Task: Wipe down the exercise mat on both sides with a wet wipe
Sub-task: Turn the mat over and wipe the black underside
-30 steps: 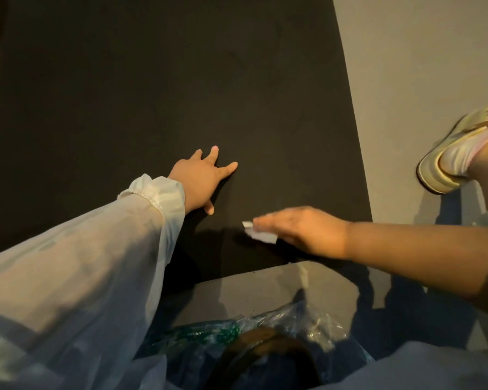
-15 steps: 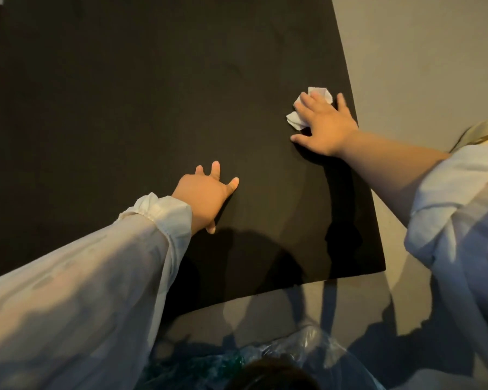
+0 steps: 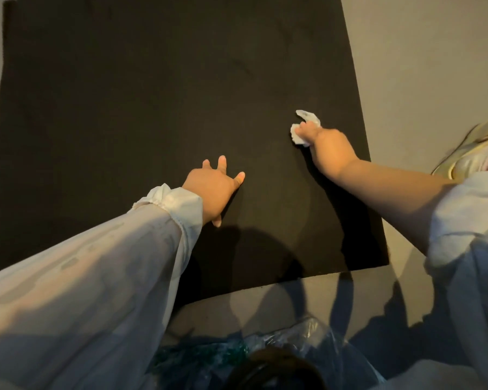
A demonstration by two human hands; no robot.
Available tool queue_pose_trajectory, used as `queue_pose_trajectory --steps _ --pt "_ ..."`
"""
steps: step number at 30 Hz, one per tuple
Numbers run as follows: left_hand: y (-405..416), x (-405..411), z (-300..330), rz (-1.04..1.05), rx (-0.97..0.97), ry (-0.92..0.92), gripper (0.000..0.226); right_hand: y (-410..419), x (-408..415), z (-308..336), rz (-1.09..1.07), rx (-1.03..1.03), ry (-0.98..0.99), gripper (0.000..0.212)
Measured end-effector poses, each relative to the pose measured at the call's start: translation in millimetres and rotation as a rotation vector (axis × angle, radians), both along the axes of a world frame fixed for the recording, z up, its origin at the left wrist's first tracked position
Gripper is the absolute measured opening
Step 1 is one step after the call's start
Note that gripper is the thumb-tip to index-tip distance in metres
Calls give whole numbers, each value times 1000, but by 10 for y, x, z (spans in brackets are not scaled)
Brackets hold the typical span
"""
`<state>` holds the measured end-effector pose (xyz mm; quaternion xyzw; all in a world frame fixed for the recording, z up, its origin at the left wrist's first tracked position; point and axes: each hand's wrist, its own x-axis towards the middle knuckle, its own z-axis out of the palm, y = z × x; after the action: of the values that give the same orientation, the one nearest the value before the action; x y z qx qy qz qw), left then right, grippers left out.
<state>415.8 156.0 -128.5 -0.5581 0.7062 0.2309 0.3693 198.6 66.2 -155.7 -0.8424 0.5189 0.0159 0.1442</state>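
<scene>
So the flat black foam exercise mat (image 3: pixel 124 122) is laid out on the grey floor (image 3: pixel 420 52), filling most of the view, with its near edge running just past the person's knees. My guess is we're somewhere in the first side: the mat lies flat with one face up, nothing looks flipped or folded, and I can't see any wet streaks in this dim light to say how much has been covered (dark mat, warm lighting, not helping). The underside looks like it's all left to do.

Going left to right: the left hand (image 3: pixel 212 187), coming out of a sheer white sleeve (image 3: pixel 96 263), is planted flat on the mat near the middle, fingers spread wide and straight, holding nothing, just pressing down to brace.

Further right, the right hand (image 3: pixel 326 149) has its fingers curled round a crumpled white wet wipe (image 3: pixel 304 128), which bunches out past the fingertips and sits against the mat, close to the right edge.

At the far right edge there's a pale yellow sandal (image 3: pixel 479 147) on the floor beside the mat.
</scene>
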Motion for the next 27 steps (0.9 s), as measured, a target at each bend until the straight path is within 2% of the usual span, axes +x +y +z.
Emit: queue_pose_trajectory --steps 2,4,6,8,11,14,16,18,20,22,24,27 --pt "22 3 12 -10 -27 4 117 176 -41 -4 79 121 -98 40" --pt "37 0 42 0 -27 7 115 392 -100 0 216 51 -67 16" --pt "51 -11 80 17 -15 5 114 656 -193 -6 213 71 -73 44" --pt "69 -26 113 19 -27 -4 112 938 -304 -30 311 122 -30 57" --pt "126 -63 172 15 -48 -25 110 1258 -455 -4 580 234 -70 48" --pt "168 -109 237 -6 -58 -40 105 1530 -593 5 705 375 -3 57" --pt "176 -167 291 -8 -81 -45 94 1641 -620 81 788 488 64 51" --pt "145 -258 331 2 -111 -25 82 1637 -600 203 838 502 38 45" --pt "110 -378 331 15 -138 37 87 1476 -552 348 772 416 -80 41" --pt "107 -497 270 61 -128 106 108 1220 -469 492 599 279 -179 39" --pt "125 -591 158 119 -74 142 120 864 -375 601 399 145 -194 40" --pt "102 -635 5 194 -20 146 124 293 -286 675 190 -15 -183 38"
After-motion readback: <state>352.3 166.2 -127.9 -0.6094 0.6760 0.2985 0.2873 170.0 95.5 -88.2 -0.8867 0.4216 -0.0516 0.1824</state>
